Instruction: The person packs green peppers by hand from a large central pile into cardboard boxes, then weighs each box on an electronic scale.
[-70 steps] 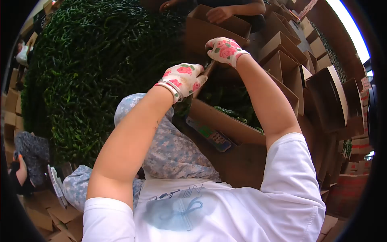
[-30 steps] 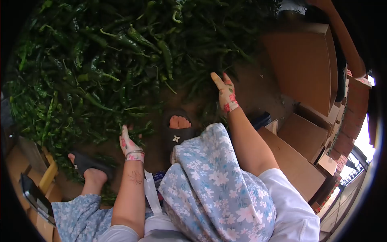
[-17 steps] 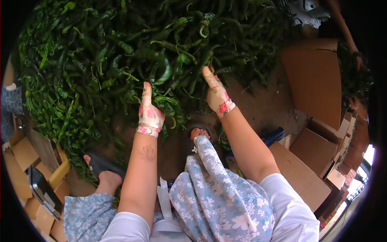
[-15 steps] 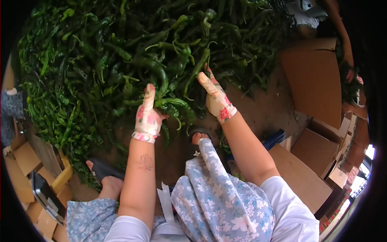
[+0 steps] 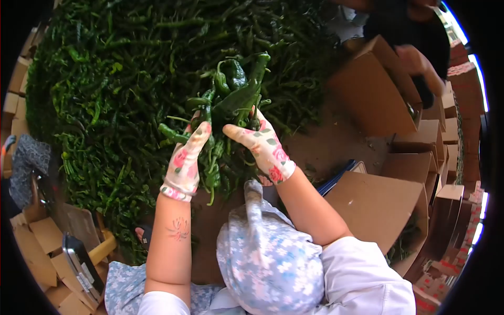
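A bunch of green peppers (image 5: 236,97) is gathered between my two gloved hands, lifted in front of a large heap of green peppers (image 5: 115,84). My left hand (image 5: 184,157), in a white glove with pink flowers, is closed round the bunch's left side, its thumb up and some fingers hidden behind the peppers. On the right side my right hand (image 5: 262,144), in a matching glove, grips the same bunch, with the thumb across its front. Several peppers hang down between the palms.
An open cardboard box (image 5: 375,89) stands at the right beside another person's arm (image 5: 422,68). Nearer me is a box (image 5: 375,205) with peppers inside. Flattened cardboard (image 5: 34,257) and a dark flat scale-like device (image 5: 81,262) lie at the left.
My hands have closed in on the peppers and raised a bunch off the heap. The view has shifted, and the other person's box at right is tilted differently.
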A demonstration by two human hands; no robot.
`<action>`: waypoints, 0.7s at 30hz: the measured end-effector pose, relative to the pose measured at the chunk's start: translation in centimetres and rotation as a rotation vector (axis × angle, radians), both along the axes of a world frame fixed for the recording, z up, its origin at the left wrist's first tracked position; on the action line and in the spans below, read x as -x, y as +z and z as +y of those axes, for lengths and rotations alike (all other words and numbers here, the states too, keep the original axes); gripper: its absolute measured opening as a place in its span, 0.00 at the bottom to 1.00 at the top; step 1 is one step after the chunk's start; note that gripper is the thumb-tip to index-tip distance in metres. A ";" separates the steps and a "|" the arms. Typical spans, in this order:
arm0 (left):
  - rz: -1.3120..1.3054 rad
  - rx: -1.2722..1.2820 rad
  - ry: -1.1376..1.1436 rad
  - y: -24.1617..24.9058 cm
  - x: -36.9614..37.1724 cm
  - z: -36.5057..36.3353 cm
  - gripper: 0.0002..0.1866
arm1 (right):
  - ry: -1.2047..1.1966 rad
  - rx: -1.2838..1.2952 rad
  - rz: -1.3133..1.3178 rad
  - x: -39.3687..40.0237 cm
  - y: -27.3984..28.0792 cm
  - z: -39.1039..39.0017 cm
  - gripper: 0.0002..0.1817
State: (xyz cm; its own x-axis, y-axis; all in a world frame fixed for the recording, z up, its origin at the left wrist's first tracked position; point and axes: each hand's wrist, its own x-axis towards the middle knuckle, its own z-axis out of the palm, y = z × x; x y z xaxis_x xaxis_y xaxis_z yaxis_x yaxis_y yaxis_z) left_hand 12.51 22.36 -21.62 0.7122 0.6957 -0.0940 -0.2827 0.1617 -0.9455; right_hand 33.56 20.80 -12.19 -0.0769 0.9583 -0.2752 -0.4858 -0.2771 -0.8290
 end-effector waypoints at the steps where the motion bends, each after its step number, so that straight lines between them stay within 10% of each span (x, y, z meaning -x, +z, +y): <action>1: -0.046 -0.089 -0.103 2.3 0.8 0.0 0.29 | -0.032 -0.061 -0.057 0.1 2.1 -1.3 0.33; 5: -0.185 -0.331 -0.304 13.2 -2.6 0.0 0.24 | -0.205 -0.252 -0.155 -1.2 11.6 -6.4 0.35; 9: -1.592 2.390 -1.157 27.4 -9.7 -4.5 0.21 | -0.449 -0.586 -0.391 -7.0 19.3 -15.8 0.29; 11: -1.338 2.456 -1.440 31.6 -17.6 -7.3 0.19 | -0.487 -0.921 -0.990 -13.1 20.0 -21.7 0.25; 15: -1.665 3.327 -0.732 33.6 -29.2 -17.3 0.35 | -1.002 -0.513 -0.707 -19.2 25.3 -32.1 0.19; 18: -1.356 3.650 -0.150 32.3 -33.5 -22.0 0.45 | -1.103 -0.280 -0.969 -25.7 22.8 -41.4 0.24; 21: -1.312 2.989 0.168 29.1 -36.5 -22.4 0.38 | -0.890 -0.093 -1.437 -31.1 15.2 -48.4 0.33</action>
State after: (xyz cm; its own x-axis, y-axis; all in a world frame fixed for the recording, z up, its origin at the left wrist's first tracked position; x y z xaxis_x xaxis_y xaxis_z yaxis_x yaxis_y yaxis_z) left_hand 49.02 -0.07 7.45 0.9971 0.0642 0.0418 -0.0308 -0.1646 0.9859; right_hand 64.66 -27.62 3.02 0.6994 0.5797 0.4180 0.6532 -0.2810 -0.7031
